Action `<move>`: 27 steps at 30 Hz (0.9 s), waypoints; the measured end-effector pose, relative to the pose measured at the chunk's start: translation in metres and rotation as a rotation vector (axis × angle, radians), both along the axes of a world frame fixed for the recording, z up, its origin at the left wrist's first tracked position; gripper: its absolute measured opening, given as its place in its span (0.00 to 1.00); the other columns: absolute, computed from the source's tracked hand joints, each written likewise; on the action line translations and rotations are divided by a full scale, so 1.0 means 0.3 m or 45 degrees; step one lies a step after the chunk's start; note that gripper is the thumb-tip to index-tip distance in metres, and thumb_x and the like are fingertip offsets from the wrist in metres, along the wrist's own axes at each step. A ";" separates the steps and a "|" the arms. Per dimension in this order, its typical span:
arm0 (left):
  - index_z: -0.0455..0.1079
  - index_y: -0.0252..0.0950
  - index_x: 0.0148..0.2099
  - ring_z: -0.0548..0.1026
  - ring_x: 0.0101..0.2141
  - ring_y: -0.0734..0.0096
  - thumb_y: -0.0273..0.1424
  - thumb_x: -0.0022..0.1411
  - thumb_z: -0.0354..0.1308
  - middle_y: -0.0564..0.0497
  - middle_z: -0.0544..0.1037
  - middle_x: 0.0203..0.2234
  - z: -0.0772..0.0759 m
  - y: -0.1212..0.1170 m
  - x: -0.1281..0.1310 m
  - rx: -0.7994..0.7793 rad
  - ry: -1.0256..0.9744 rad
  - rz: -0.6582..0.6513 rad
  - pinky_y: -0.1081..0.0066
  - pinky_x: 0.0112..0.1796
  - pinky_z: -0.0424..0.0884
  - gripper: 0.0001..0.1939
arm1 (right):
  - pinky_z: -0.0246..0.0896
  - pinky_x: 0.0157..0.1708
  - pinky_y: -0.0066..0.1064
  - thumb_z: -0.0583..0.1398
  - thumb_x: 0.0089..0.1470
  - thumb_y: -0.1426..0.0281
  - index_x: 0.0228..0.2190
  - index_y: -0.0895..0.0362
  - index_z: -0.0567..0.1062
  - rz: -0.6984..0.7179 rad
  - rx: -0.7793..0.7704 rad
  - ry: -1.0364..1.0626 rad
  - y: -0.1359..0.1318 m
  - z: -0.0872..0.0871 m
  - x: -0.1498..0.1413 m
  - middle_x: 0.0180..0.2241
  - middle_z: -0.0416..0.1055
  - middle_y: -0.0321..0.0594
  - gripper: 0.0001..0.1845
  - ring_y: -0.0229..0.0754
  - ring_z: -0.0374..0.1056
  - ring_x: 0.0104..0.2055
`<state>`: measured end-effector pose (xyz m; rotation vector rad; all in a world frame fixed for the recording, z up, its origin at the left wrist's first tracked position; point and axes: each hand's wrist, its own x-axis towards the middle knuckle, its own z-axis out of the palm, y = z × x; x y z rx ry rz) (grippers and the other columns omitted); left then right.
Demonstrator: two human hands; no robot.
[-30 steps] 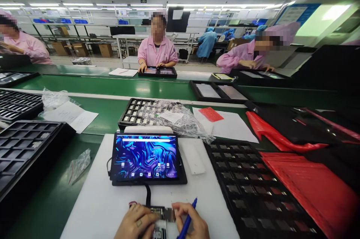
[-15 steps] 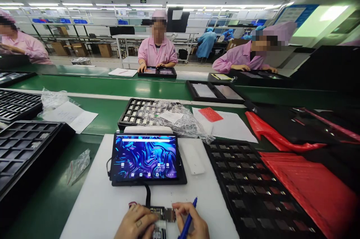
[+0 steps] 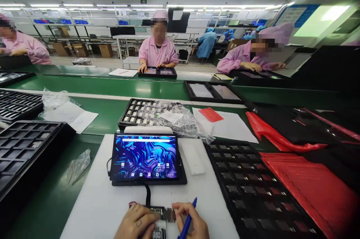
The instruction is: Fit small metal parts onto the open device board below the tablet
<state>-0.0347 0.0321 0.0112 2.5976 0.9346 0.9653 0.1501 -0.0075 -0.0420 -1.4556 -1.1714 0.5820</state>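
Observation:
My left hand [image 3: 135,222] is closed over a small circuit board [image 3: 161,227] at the bottom of the view, its fingers bent onto the board. Beside it, my right hand [image 3: 195,222] pinches the right edge of a small, flat, dark square part [image 3: 170,215] that lies against the board. A blue pen [image 3: 188,219] is tucked between the fingers of that hand, tip end upward. From the board a black ribbon cable [image 3: 147,196] runs up to a lit tablet [image 3: 144,158], which leans on a black stand. Fingers hide much of the board.
On the right stands a black tray [image 3: 242,209] of similar flat parts, with red bubble bags [image 3: 312,190] past it. Black compartment trays [image 3: 28,149] flank the left. A bubble-wrapped tray [image 3: 135,113] sits behind the tablet. Co-workers in pink sit across the green belt [image 3: 112,85].
My hands, the board and the pen stay practically still. Across the belt, the right co-worker's arms have shifted and the left co-worker's hands have lowered. The two-part black tray has slid slightly left.

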 end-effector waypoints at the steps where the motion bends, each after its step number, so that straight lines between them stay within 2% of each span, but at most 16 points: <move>1: 0.69 0.38 0.41 0.77 0.25 0.72 0.31 0.69 0.44 0.52 0.78 0.25 -0.002 -0.001 -0.001 -0.011 0.003 -0.004 0.75 0.26 0.74 0.11 | 0.70 0.31 0.25 0.59 0.53 0.63 0.22 0.52 0.69 -0.002 0.001 0.003 0.001 0.002 -0.001 0.24 0.77 0.36 0.10 0.40 0.75 0.26; 7: 0.69 0.38 0.42 0.77 0.26 0.71 0.29 0.68 0.46 0.51 0.78 0.27 -0.014 -0.003 -0.005 -0.071 0.006 -0.017 0.74 0.27 0.74 0.10 | 0.70 0.31 0.25 0.59 0.53 0.64 0.23 0.52 0.69 0.010 0.007 -0.060 -0.001 0.014 0.005 0.26 0.78 0.36 0.09 0.40 0.75 0.27; 12: 0.70 0.39 0.42 0.77 0.26 0.72 0.28 0.67 0.48 0.51 0.79 0.28 -0.009 -0.002 -0.009 -0.101 -0.008 -0.013 0.74 0.29 0.74 0.09 | 0.70 0.36 0.28 0.59 0.52 0.71 0.27 0.51 0.69 0.139 0.118 -0.217 -0.009 0.027 0.032 0.31 0.79 0.37 0.04 0.42 0.75 0.33; 15: 0.70 0.40 0.42 0.77 0.27 0.71 0.29 0.66 0.48 0.52 0.78 0.27 -0.007 -0.003 -0.010 -0.134 -0.020 0.003 0.75 0.30 0.74 0.09 | 0.70 0.38 0.29 0.58 0.50 0.78 0.29 0.50 0.69 0.273 0.236 -0.360 -0.008 0.034 0.053 0.33 0.78 0.35 0.09 0.42 0.74 0.36; 19: 0.69 0.40 0.41 0.76 0.26 0.71 0.27 0.66 0.48 0.52 0.76 0.27 -0.025 -0.010 -0.006 -0.161 -0.022 0.024 0.75 0.28 0.73 0.09 | 0.71 0.38 0.29 0.60 0.45 0.80 0.30 0.49 0.69 0.358 0.215 -0.460 -0.002 0.025 0.064 0.35 0.78 0.35 0.13 0.44 0.74 0.38; 24: 0.62 0.40 0.32 0.74 0.24 0.73 0.20 0.57 0.46 0.52 0.70 0.27 -0.073 -0.035 0.031 -0.308 0.010 0.159 0.77 0.25 0.70 0.09 | 0.70 0.39 0.31 0.61 0.41 0.80 0.30 0.49 0.69 0.345 0.157 -0.448 -0.004 0.006 0.056 0.36 0.78 0.34 0.15 0.45 0.73 0.39; 27: 0.61 0.40 0.31 0.74 0.23 0.70 0.20 0.53 0.49 0.52 0.71 0.26 -0.094 -0.045 0.066 -0.270 0.211 0.293 0.75 0.23 0.70 0.09 | 0.69 0.40 0.31 0.61 0.41 0.80 0.30 0.49 0.70 0.362 0.133 -0.452 -0.006 0.006 0.055 0.36 0.78 0.34 0.15 0.45 0.73 0.40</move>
